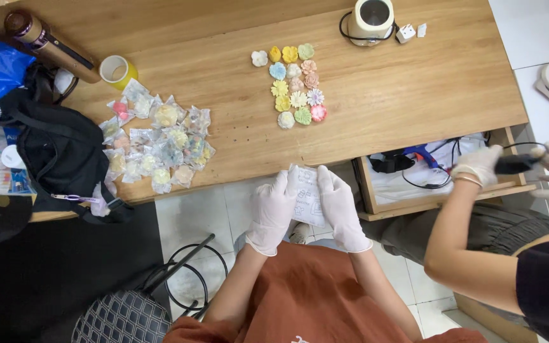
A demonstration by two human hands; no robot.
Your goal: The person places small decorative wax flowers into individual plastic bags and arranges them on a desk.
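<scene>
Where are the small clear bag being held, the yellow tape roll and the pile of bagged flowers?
small clear bag (307,198), head view, printed middle.
yellow tape roll (117,70), head view, rim.
pile of bagged flowers (157,143), head view, centre.

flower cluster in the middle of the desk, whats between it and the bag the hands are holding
Only bare wooden desk lies between the flower cluster and the small clear bag, as the head view shows.

Both forearms reach forward from the torso, bare from elbow to wrist, angling slightly inward so the 2 hands meet side by side. The left hand (273,209) and right hand (340,206) wear white gloves (cuffs ending just past the wrists). Fingers point away from the body — curled in a light pinch, thumbs tucked inward — palms facing each other.
</scene>
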